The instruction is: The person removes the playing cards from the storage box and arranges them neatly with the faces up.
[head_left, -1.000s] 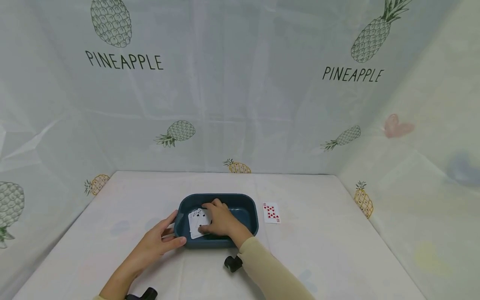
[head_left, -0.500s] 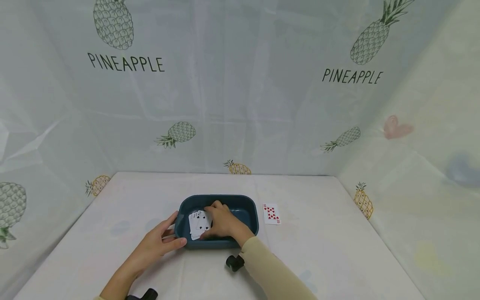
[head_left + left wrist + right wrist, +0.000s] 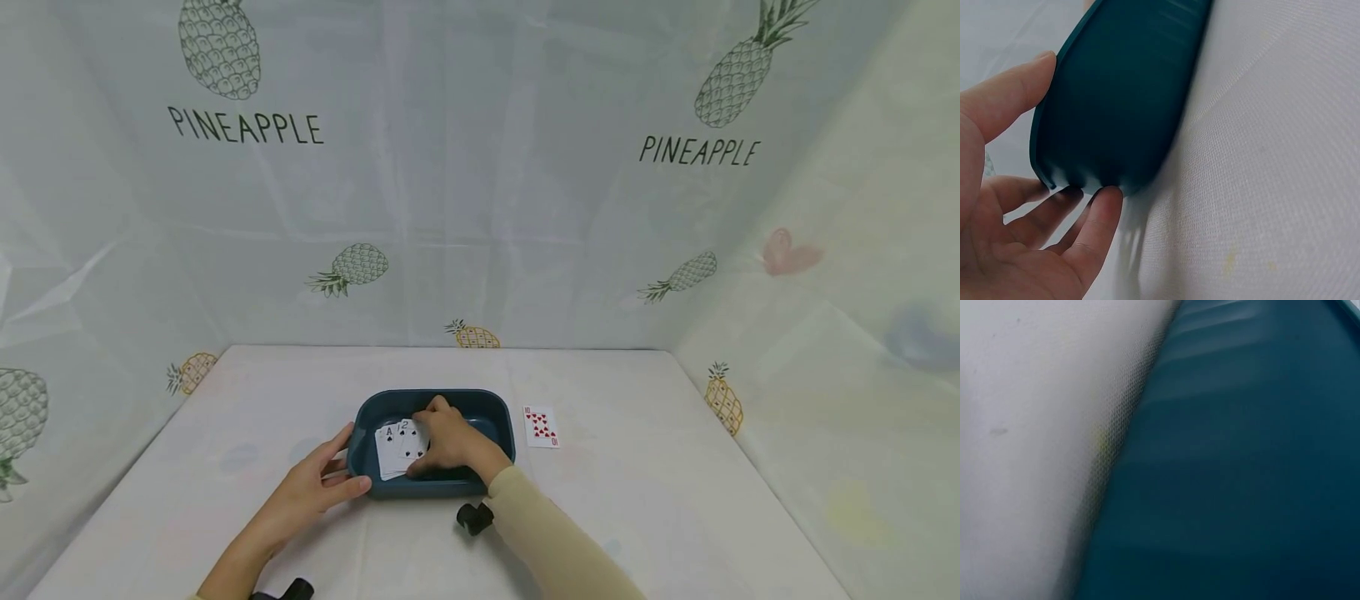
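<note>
A dark teal plastic tray (image 3: 442,490) sits on the white-covered table. At its left end my left hand (image 3: 315,482) holds the corner, thumb along the near side and the other fingers against the end wall; the left wrist view shows the fingertips touching the tray's outside (image 3: 1116,106). Inside lie several overlapping playing cards (image 3: 392,457), an ace and a two of a black suit showing. My right hand (image 3: 453,442) reaches into the tray and grips the right side of the upper card between thumb and fingers. The right wrist view shows only the tray's outer wall (image 3: 1210,475) and cloth.
A ten of hearts playing card (image 3: 541,427) lies face up on the table, just right of the tray. Pineapple-printed sheeting (image 3: 480,183) hangs behind and at both sides. Black wrist-camera parts (image 3: 475,518) sit by the right sleeve.
My right hand has shifted slightly to the right inside the tray. The two has slid right with it, uncovering the ace beneath. The left hand keeps its place on the tray.
</note>
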A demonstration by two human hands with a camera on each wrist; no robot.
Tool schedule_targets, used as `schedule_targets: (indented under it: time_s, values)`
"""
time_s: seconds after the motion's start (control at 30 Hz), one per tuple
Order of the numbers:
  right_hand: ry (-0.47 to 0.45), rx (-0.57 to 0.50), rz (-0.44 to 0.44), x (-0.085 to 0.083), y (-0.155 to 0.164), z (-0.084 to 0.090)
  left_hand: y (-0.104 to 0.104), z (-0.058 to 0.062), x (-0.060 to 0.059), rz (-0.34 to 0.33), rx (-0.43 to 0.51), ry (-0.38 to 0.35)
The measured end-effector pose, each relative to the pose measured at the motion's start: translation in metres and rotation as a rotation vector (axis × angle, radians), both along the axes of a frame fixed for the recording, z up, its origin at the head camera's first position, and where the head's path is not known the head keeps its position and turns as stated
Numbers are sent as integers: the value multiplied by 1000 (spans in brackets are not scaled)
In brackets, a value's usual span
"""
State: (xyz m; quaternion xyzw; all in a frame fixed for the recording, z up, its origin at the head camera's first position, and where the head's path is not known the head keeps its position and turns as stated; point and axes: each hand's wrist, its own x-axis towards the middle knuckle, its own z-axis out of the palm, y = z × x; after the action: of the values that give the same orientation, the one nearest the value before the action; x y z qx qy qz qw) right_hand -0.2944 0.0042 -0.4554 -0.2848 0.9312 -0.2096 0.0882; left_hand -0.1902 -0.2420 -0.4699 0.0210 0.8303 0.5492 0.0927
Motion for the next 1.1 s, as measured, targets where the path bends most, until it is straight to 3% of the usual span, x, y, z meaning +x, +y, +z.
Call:
schedule_targets:
  time_s: [0.4,0.6,0.77,0.9,1.1]
  values:
    - [-43,-43,9,0,2,2,-1,0,0,3,-6,-3]
    - [-16,-82,71,0,20,23,0,-1,-1,11,-11,-1]
    - [32,-104,87,-3,57,50,1,-1,-1,18,-17,6]
    - [23,-121,32,-8,99,66,0,-2,-1,15,-5,3]
    - [28,-96,-43,-21,173,67,2,0,-1,17,0,-20]
